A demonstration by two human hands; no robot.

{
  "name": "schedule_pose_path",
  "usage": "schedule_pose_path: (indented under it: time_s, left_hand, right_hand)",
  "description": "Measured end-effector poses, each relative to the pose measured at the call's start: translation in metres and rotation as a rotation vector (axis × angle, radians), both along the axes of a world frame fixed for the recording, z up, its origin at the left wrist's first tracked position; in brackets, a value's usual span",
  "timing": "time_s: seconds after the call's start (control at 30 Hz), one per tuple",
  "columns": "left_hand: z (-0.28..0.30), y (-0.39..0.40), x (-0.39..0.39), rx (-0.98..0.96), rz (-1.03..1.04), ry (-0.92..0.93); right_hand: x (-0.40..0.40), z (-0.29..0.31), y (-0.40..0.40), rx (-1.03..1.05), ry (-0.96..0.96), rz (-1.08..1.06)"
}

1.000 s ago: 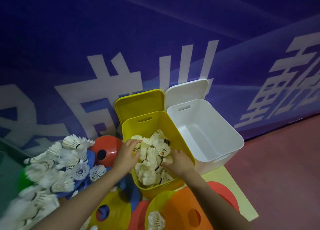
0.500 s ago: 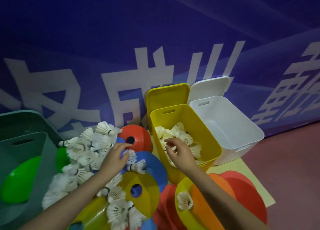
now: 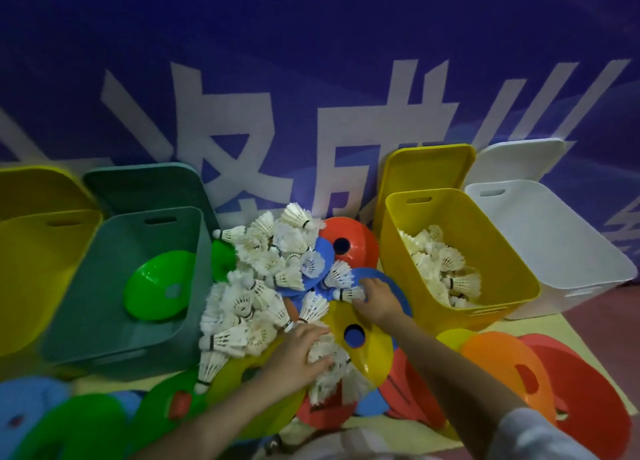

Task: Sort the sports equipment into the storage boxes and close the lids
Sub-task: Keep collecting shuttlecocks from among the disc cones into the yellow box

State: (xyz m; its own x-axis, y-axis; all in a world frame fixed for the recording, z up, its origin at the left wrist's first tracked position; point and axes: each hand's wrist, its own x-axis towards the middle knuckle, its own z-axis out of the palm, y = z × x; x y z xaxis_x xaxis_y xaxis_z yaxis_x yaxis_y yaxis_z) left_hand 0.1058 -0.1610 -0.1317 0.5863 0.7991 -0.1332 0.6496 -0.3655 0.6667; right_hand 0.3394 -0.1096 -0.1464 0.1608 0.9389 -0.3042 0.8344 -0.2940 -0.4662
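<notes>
White feathered shuttlecocks (image 3: pixel 256 286) are lying in a big heap on the floor, between the grey-green plastic box (image 3: pixel 114 293) and the yellow plastic box (image 3: pixel 491 251). Flat plastic cone discs are sitting under and around the heap: a red one (image 3: pixel 360 248), a blue one (image 3: pixel 384 279) and a yellow one with a round hole (image 3: pixel 363 338). The left hand (image 3: pixel 298 355) is curling its fingers over a bunch of shuttlecocks (image 3: pixel 332 369) on the yellow disc. The right hand (image 3: pixel 375 298) is pinching one shuttlecock (image 3: pixel 348 293) that is lying on the blue disc. More shuttlecocks (image 3: pixel 443 269) are already lying inside the yellow box. A green disc (image 3: pixel 156 290) is leaning inside the grey-green box. Beside the yellow box, a white plastic box (image 3: pixel 554 251) is standing open. Orange and red discs (image 3: pixel 519 373) are crowding the floor by the right arm.
</notes>
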Motion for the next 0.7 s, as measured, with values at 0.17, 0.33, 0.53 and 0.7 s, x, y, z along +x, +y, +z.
schedule_pose_path:
  time_s: [0.17, 0.33, 0.53, 0.7]
  left_hand:
    - [-0.01, -0.008, 0.008, 0.021, -0.096, 0.179]
    - [-0.02, -0.016, 0.015, 0.112, -0.189, 0.299]
    - [-0.021, -0.007, 0.013, -0.008, -0.003, 0.124]
    - [-0.013, -0.002, 0.016, -0.079, 0.191, -0.041]
  right_hand:
    - [-0.008, -0.012, 0.012, -0.066, -0.112, 0.025]
    - [-0.017, -0.012, 0.024, -0.116, -0.195, 0.12]
    - [0.005, -0.014, 0.029, -0.182, -0.272, 0.216]
    - [0.02, -0.009, 0.013, -0.191, -0.075, 0.215]
